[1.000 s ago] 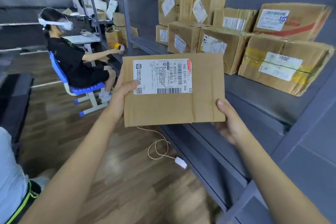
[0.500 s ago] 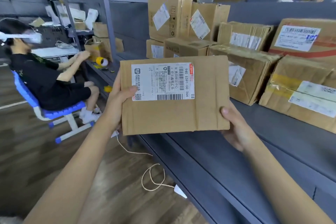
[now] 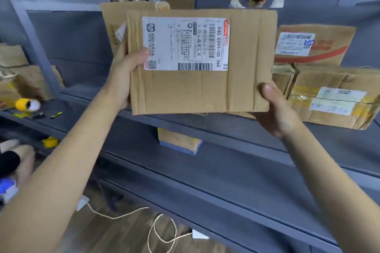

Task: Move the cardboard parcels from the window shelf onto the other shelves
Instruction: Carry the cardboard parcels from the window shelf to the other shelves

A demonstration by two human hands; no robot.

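I hold a flat cardboard parcel (image 3: 205, 88) with a white shipping label upright in front of a grey shelf unit (image 3: 226, 127). My left hand (image 3: 127, 74) grips its left edge, thumb on the label's corner. My right hand (image 3: 275, 109) grips the lower right corner, thumb on the front. The parcel's bottom edge hangs just above the shelf's front lip. Behind it stand other cardboard parcels: a taller one (image 3: 115, 24) at the back left, one with a red stripe (image 3: 329, 47) and a taped one (image 3: 337, 96) to the right.
A lower shelf (image 3: 246, 174) holds one small box (image 3: 178, 141). At the left lie a yellow tape roll (image 3: 26, 104), small tools (image 3: 55, 114) and more boxes (image 3: 18, 80). A cord (image 3: 160, 230) loops on the wooden floor. A seated person's leg (image 3: 12, 162) shows at far left.
I have raised the parcel and brought it closer to the shelf; the view has swung right, so the seated person has almost left the frame.
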